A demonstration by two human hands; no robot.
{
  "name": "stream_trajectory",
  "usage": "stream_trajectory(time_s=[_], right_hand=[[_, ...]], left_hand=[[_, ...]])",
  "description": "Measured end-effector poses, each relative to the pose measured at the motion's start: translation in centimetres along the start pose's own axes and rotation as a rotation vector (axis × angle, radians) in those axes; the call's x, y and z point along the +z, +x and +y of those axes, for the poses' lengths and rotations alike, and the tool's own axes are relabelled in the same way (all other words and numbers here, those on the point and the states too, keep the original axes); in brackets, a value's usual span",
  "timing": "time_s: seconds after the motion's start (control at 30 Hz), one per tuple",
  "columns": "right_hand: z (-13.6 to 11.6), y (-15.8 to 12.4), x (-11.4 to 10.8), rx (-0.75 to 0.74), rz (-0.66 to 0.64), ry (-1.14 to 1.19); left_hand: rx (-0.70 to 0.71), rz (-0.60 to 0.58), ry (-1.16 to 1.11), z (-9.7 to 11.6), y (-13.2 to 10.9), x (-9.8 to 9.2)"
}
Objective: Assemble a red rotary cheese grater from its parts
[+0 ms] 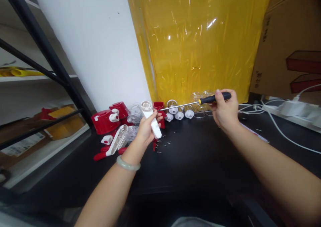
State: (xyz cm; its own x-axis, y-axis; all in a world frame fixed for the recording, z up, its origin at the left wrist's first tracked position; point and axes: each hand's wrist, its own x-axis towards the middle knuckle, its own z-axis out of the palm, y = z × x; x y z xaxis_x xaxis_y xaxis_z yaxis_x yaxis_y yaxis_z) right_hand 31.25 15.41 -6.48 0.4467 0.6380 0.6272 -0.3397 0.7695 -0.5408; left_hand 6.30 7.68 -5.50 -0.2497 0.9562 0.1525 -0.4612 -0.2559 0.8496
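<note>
My left hand [147, 128] is closed around a white plastic crank handle [155, 128], its round hollow end pointing up and away. In my right hand [227, 111] is a screwdriver [208, 99] with a black and yellow handle, held level. Its long metal shaft reaches left, and the tip ends beside the fingers of my left hand; whether it touches a screw there is hidden. Several small screws [165, 145] lie scattered on the black table just below the handle. Behind my left hand stand metal-and-white grater drums [179, 115] and a red plastic part [162, 118].
Red housings [104, 121], a white arm with red grips [117, 141] and clear plastic parts [134, 113] sit at the left. Clear rings lie at the back. White cables [273, 116] and a power strip [293, 106] are on the right, near a cardboard box [283, 29].
</note>
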Motion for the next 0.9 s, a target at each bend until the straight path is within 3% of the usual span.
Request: stream_trajectory(time_s=[0.4, 0.9], right_hand=[[-0.08, 0.07, -0.22, -0.003, -0.018, -0.039], [-0.07, 0.22, -0.76, -0.049, -0.034, -0.067]], left_hand=[[0.070, -0.011, 0.072, -0.37, 0.61, -0.58], [0.271, 0.009, 0.243, -0.86, 0.90, -0.75]])
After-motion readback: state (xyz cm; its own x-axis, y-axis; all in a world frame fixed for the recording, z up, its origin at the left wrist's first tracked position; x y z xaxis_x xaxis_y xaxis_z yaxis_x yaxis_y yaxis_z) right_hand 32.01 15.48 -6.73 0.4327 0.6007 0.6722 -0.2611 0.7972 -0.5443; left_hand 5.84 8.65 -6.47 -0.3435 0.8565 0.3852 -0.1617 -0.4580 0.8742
